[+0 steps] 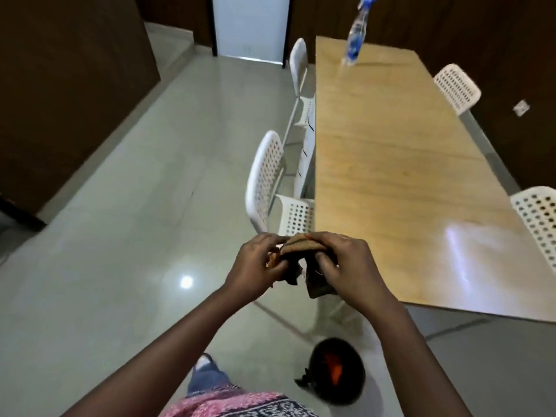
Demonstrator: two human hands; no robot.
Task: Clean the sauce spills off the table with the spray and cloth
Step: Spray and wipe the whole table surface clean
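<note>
Nearest the camera, below the table's near end, a dark round bin (337,374) stands on the pale tiled floor (120,236) with something orange inside it. Beside it a patterned pink garment (228,403) and a jeans-clad leg (207,377) show at the bottom edge.

Just off the table's near left corner, both hands meet around a bunched brownish cloth (304,245). The left hand (255,263) has its fingers curled in, pinching the cloth's left end; an orange smear shows on the fabric by those fingers. The right hand (349,263) is clenched over the cloth's right side, thumb tucked under, with dark folds of fabric hanging below between the two hands. The cloth is held in the air, clear of the tabletop.

The wooden table (391,176) runs away from the hands. Near its close right corner a glossy, wet-looking patch reflects light. No sauce marks can be made out on the wood, though the picture is blurred.

White perforated chairs flank the table: one (267,179) tucked at the left near the hands, another (299,67) further along that side, and two on the right side (538,221) (457,85).

At the table's far end, the clear spray bottle (355,37) with a blue trigger head stands on the wood, blurred. Beyond the table's far left corner is a white door (251,25) set in dark brown walls.
</note>
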